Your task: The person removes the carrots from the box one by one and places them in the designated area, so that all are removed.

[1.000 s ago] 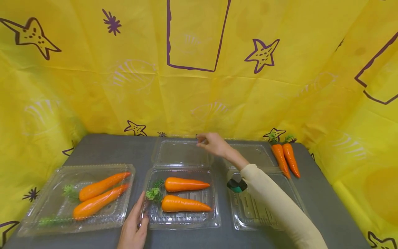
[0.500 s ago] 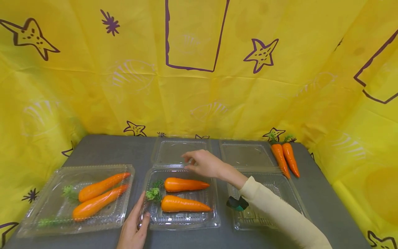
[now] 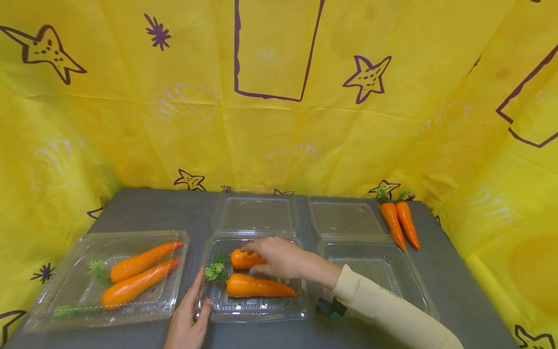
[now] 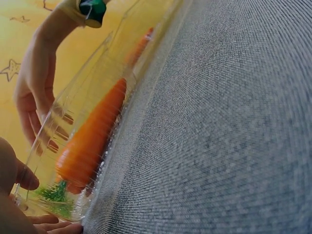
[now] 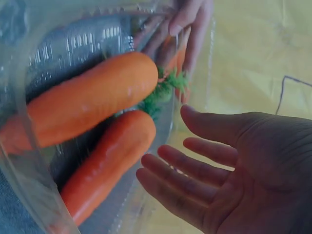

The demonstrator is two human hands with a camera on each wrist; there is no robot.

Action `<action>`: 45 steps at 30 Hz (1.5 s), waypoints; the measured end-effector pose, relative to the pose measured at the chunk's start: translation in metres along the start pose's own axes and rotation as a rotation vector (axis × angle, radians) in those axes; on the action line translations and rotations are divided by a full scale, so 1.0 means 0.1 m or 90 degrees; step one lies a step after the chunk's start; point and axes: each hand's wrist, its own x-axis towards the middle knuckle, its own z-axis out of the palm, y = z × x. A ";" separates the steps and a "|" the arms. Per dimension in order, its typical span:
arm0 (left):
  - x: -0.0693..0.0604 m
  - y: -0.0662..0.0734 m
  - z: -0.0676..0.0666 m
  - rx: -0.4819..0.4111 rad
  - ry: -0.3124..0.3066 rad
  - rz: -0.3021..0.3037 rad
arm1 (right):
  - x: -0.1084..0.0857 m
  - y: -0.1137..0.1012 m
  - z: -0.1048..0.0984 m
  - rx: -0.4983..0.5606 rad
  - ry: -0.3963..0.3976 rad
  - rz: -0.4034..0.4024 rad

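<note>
In the middle clear container (image 3: 248,315) lie two orange carrots, the nearer one (image 3: 259,286) and the farther one (image 3: 240,259), their green tops at the left. My left hand (image 3: 186,317) grips the container's left edge, thumb over the rim. My right hand (image 3: 281,258) is above the farther carrot and covers its tip in the head view. The right wrist view shows that hand (image 5: 219,180) with fingers spread and slightly bent beside the farther carrot (image 5: 112,161), holding nothing.
A closed clear container (image 3: 165,310) with two carrots stands at the left. An open container (image 3: 388,271) is at the right, its lid (image 3: 344,218) laid back. Two carrots (image 3: 407,225) lie at the far right corner. The middle lid (image 3: 257,213) lies back, near the yellow cloth (image 3: 279,126).
My right hand has come from over the middle lid toward me, down over the farther carrot. The left hand has kept its grip on the container's edge.
</note>
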 end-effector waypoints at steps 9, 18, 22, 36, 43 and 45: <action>0.01 0.00 -0.02 -0.006 -0.025 -0.020 | -0.03 -0.04 0.14 -0.012 -0.045 -0.024; 0.01 0.00 -0.03 -0.012 -0.042 -0.024 | -0.03 -0.02 0.28 -0.031 -0.049 -0.060; 0.00 0.01 -0.04 -0.028 -0.072 -0.035 | -0.01 0.01 0.34 -0.052 -0.049 -0.068; -0.01 0.02 -0.07 -0.016 -0.096 -0.053 | 0.00 0.01 0.40 -0.068 -0.057 -0.053; 0.01 0.03 -0.06 -0.024 -0.102 -0.061 | -0.02 0.04 0.41 -0.079 -0.030 -0.067; 0.00 0.03 -0.06 -0.020 -0.099 -0.059 | -0.02 0.05 0.41 -0.081 -0.023 -0.065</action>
